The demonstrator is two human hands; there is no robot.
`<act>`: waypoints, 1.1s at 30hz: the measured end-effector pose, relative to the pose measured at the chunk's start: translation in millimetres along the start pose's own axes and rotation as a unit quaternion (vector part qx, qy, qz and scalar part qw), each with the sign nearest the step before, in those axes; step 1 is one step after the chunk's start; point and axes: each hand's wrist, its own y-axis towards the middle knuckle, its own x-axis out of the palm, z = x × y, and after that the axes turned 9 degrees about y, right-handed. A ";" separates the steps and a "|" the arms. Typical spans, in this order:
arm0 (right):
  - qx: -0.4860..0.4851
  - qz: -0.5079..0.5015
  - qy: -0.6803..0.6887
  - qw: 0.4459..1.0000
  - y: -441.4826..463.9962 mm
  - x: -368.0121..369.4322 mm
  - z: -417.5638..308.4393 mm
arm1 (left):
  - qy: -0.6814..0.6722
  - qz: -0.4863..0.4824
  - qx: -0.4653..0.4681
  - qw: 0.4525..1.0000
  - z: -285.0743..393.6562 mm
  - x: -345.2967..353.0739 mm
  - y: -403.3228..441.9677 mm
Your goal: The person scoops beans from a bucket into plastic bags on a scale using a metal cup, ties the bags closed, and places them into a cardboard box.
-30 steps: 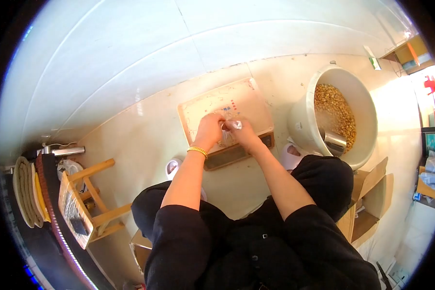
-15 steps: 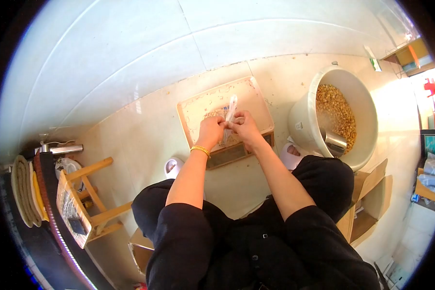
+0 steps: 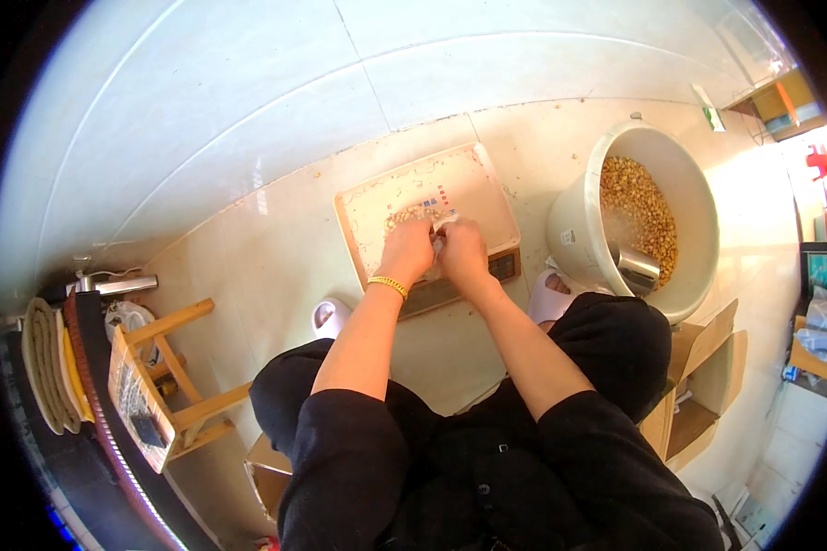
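Both my hands meet over the white tray [image 3: 473,174] of a scale [image 3: 432,298]. My left hand [image 3: 408,249], a gold bracelet at its wrist, is closed on the gathered neck of a clear plastic bag [image 3: 445,221]. My right hand [image 3: 463,252] pinches the same plastic from the other side. Most of the bag is hidden behind my fingers. Pale loose pieces and some red and blue print show on the tray near my left hand.
A large pale bucket [image 3: 574,220] of golden kernels [image 3: 636,207] stands at the right, a metal scoop [image 3: 636,268] inside. An open cardboard box [image 3: 708,399] is by my right knee. A wooden stool [image 3: 184,367] lies on its side at the left.
The bag's upright neck has dropped down between my hands, which have turned inward, knuckles up. More print on the tray shows now.
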 end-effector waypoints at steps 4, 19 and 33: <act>0.204 -0.112 0.173 0.957 13.5 -2.0 8.9 | -0.044 0.045 0.050 0.997 -8.2 -1.0 -1.8; 0.083 -0.116 0.073 0.987 0.3 -5.7 -4.0 | 0.002 -0.022 0.022 1.000 -17.9 8.9 3.4; 0.448 -0.147 0.489 0.734 13.3 -19.2 -12.2 | -0.041 -0.018 0.024 0.999 -18.5 -4.3 -0.3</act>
